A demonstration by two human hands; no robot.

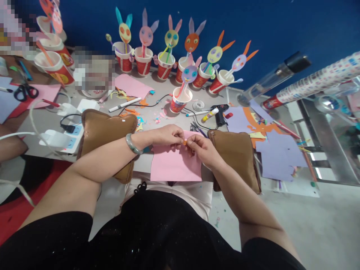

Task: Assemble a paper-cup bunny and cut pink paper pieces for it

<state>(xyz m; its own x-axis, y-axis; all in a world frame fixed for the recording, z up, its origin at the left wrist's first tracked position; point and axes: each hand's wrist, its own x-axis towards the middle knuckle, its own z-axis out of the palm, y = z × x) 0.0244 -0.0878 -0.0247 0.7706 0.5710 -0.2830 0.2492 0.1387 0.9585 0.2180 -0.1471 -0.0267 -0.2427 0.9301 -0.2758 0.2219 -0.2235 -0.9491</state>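
My left hand (171,135), with a bangle at the wrist, and my right hand (203,149) meet over a sheet of pink paper (176,168). Between their pinched fingertips is a tiny orange piece (185,142), seemingly paper; its exact shape is too small to make out. The pink sheet lies beneath both hands and hangs past the table's front edge. Just beyond my right hand are a few dark pens or tools (198,129), partly hidden. A paper cup with a purple rabbit-faced stick (180,100) stands ahead of my hands.
Brown cushions lie left (107,129) and right (234,153) of the pink sheet. Behind stand several red cups with rabbit faces (143,62). A glue gun (221,115), markers and scraps litter the middle. Purple paper (278,153) lies right, a power strip (74,138) left.
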